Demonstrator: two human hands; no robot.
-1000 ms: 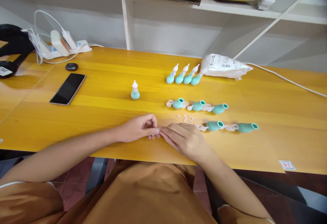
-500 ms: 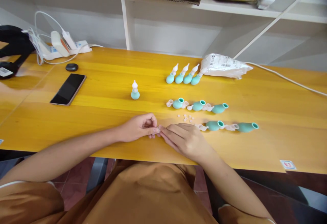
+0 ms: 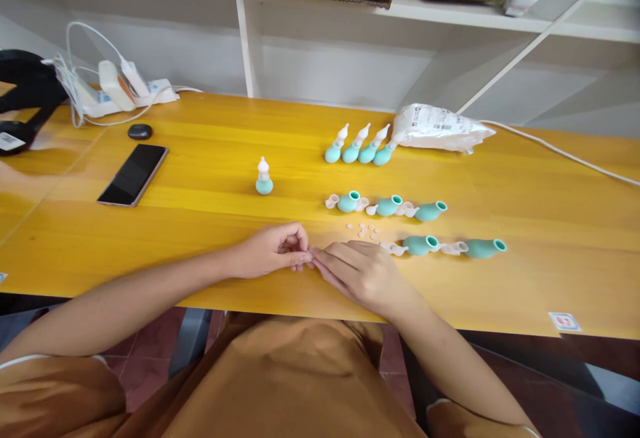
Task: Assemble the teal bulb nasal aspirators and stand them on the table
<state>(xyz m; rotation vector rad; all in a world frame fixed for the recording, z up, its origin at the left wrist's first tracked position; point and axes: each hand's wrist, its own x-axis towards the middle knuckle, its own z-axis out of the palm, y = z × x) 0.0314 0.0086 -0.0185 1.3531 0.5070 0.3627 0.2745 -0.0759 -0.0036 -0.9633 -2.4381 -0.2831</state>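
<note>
My left hand (image 3: 280,250) is closed in a pinch near the table's front edge. Between its thumb and fingers shows a bit of a small translucent piece (image 3: 307,258), mostly covered by the fingers. From the other side, the closed fingertips of my right hand (image 3: 357,271) meet the same piece. Beyond my right hand lie several small pale discs (image 3: 371,229). Teal bulbs (image 3: 349,201) of nasal aspirators rest on their sides in two rows, with clear pinkish tips (image 3: 397,249) between them. An assembled nasal aspirator (image 3: 265,178) stands upright beyond my left hand.
Several assembled aspirators (image 3: 351,151) stand in a row at the back, beside a white plastic bag (image 3: 440,129). To the left lie a phone (image 3: 133,175), a black oval case (image 3: 140,132) and a power strip with cables (image 3: 160,91). White shelving rises behind the table.
Both hands stay pinched together at the same place, with hardly any finger movement. The things on the table have not moved.
</note>
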